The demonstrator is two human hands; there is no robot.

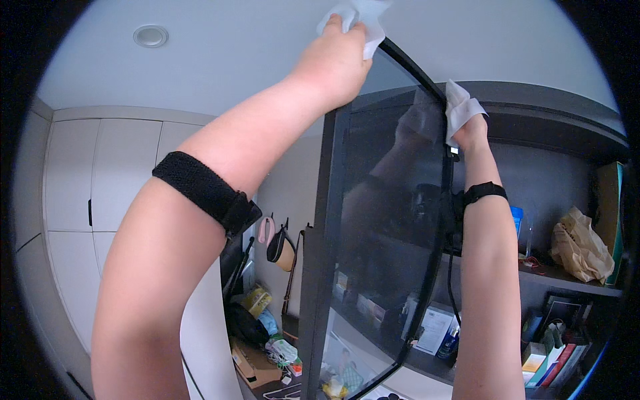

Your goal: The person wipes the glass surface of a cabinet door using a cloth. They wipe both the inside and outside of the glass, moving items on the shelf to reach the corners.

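A glass cabinet door in a dark frame stands swung out in front of me. High up, my left hand is closed on a white wipe by the upper edge of the frame; its palm side is hidden. My right hand grips another white wipe, pressed against the upper part of the door's opposite side edge. Both arms are raised, each with a black strap around it. The right arm is faintly mirrored in the glass.
Behind the door, dark shelves hold a crumpled brown paper bag and several books. White wardrobe doors line the left. Bags hang from wall hooks above a cluttered heap with a cardboard box. The ceiling has a round light.
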